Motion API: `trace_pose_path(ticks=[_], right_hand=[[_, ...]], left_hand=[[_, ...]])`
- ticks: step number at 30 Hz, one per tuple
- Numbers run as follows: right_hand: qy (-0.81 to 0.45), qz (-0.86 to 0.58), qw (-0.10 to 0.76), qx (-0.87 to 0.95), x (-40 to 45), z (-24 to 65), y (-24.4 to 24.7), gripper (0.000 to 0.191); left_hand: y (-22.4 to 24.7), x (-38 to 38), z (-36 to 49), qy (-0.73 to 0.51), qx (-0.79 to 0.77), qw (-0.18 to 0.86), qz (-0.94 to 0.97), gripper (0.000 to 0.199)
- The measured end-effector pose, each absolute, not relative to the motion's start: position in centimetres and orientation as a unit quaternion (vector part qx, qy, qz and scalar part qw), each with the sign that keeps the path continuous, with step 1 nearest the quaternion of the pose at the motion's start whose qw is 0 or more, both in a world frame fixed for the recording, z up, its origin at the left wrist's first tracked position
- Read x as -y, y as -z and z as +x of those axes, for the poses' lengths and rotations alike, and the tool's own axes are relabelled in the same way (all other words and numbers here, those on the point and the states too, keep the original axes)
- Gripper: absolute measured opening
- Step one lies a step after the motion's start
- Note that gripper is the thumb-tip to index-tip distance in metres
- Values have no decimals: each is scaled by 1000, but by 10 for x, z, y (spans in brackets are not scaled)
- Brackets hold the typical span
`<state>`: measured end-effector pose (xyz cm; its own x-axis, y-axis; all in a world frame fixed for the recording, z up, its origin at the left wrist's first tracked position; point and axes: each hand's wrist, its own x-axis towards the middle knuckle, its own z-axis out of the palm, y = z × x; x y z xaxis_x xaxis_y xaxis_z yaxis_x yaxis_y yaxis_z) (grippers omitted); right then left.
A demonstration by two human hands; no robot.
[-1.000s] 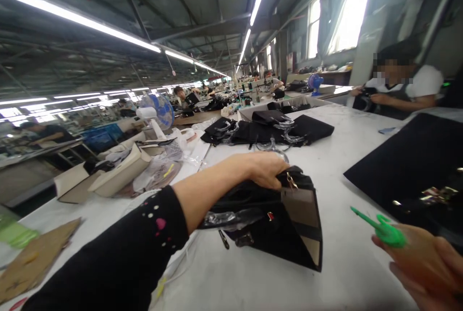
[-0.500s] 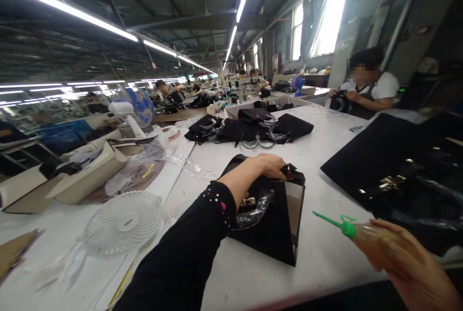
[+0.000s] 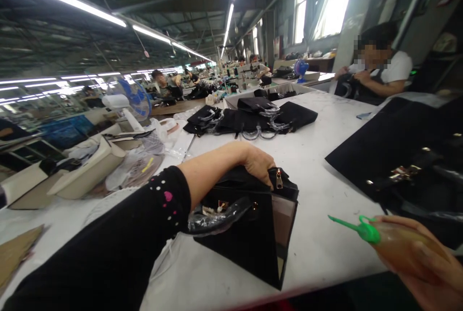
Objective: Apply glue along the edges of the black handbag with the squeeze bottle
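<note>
A black handbag (image 3: 238,241) with a plastic-wrapped handle (image 3: 220,217) and gold hardware stands at the middle of the white table. My left hand (image 3: 258,164) reaches over it from the left, fingers closed on its top edge beside a gold zip pull (image 3: 279,179); the fingertips are partly hidden. Towards me, the bag's side shows a pale brownish panel (image 3: 284,217). At the lower right my right hand (image 3: 432,265) is wrapped round a squeeze bottle (image 3: 401,246) of amber liquid. Its thin green nozzle points left towards the bag, apart from it.
Several black bags (image 3: 249,120) lie across the far part of the table (image 3: 321,123). Another large black bag (image 3: 383,147) is at the right. Plastic wrap and beige pieces (image 3: 83,169) lie left, near a blue fan (image 3: 139,101). A co-worker (image 3: 383,67) sits at the far right.
The handbag has come nearer and slightly left under my left hand, its zip pull now showing more plainly. My right hand and the bottle sit a little farther right; the view has shifted somewhat.
</note>
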<state>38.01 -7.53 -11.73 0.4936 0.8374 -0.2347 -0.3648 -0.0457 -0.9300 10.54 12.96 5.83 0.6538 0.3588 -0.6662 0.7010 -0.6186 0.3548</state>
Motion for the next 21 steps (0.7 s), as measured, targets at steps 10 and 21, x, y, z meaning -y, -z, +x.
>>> trace_pose_path(ticks=[10, 21], right_hand=[[-448, -575, 605, 321, 58, 376, 155, 56], [-254, -591, 479, 597, 15, 375, 160, 42]], left_hand=[[43, -148, 121, 239, -404, 146, 871, 38], [86, -149, 111, 225, -420, 151, 866, 34]])
